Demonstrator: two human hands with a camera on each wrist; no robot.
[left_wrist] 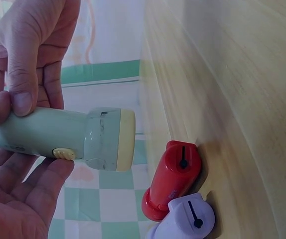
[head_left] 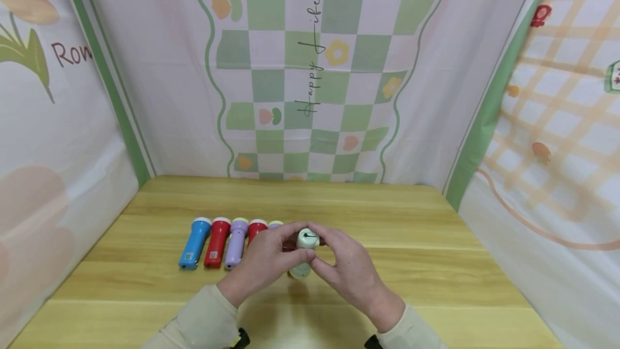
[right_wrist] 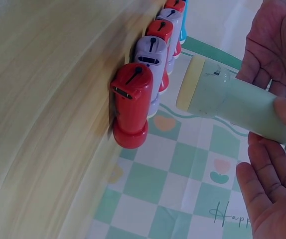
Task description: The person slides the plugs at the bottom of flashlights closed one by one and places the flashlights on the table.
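A pale green flashlight (head_left: pixel 308 238) is held by both hands above the table. Its cream-rimmed head points down and its tail end faces up in the head view. My left hand (head_left: pixel 266 256) holds it from the left, with thumb and fingers around the body. From the right, my right hand (head_left: pixel 350 268) grips it too, thumb and fingers near the tail end. A cream slide switch (left_wrist: pixel 64 154) shows on its side in the left wrist view, close to the left fingertips.
Left of the hands lies a row of flashlights: a blue one (head_left: pixel 195 243), a red one (head_left: pixel 217 242), a purple one (head_left: pixel 236 243) and others partly hidden by the left hand. A red flashlight (right_wrist: pixel 133 104) ends the row nearest the hands. Patterned cloth walls surround the wooden table (head_left: pixel 411 241).
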